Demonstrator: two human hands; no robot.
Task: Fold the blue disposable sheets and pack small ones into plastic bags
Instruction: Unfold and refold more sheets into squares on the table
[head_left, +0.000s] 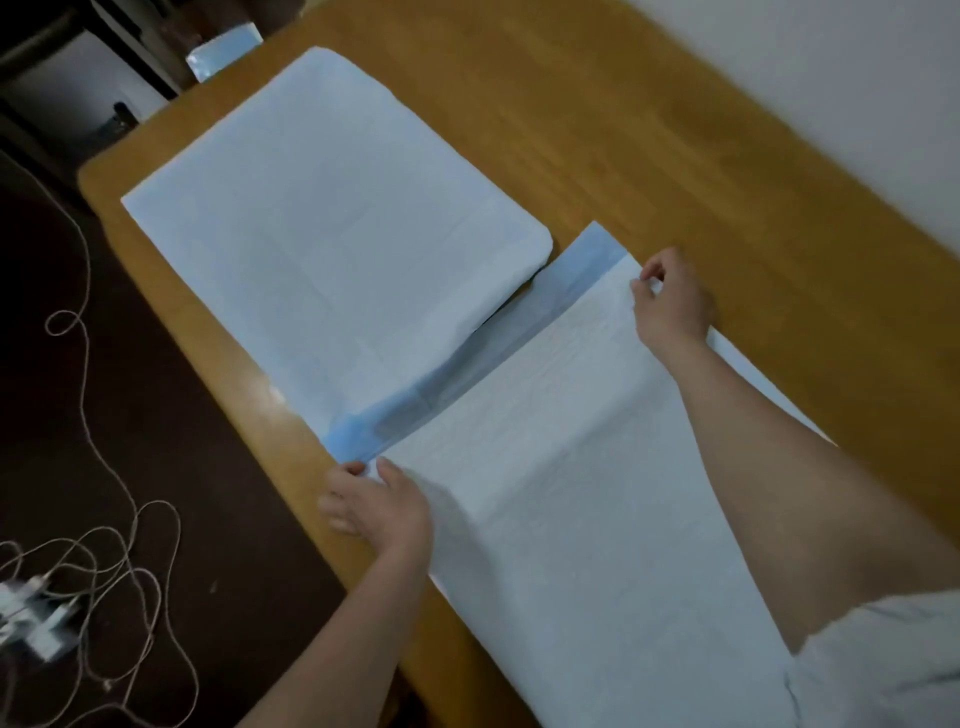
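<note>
Left hand (375, 500): pinches the sheet (545, 467) corner at 7 o'clock.
Right hand (671, 297): pinches its 1 o'clock corner.
Stack (332, 228): at 11 o'clock on the table (597, 130).

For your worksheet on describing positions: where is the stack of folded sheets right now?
In the head view, the stack of folded sheets lies on the wooden table, left of centre, beyond both hands, its near edge overlapping the sheet being folded.

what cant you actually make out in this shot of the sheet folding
- Sheet: its near end runs off the bottom edge of the head view.
- Left hand: fingertips tucked under the sheet's corner, so the grip is partly hidden.
- Packet beyond the table's far end: blurred, contents unreadable.
- Plugs on the floor: motion-blurred.
- Stack of sheets: count cannot be told.
</note>
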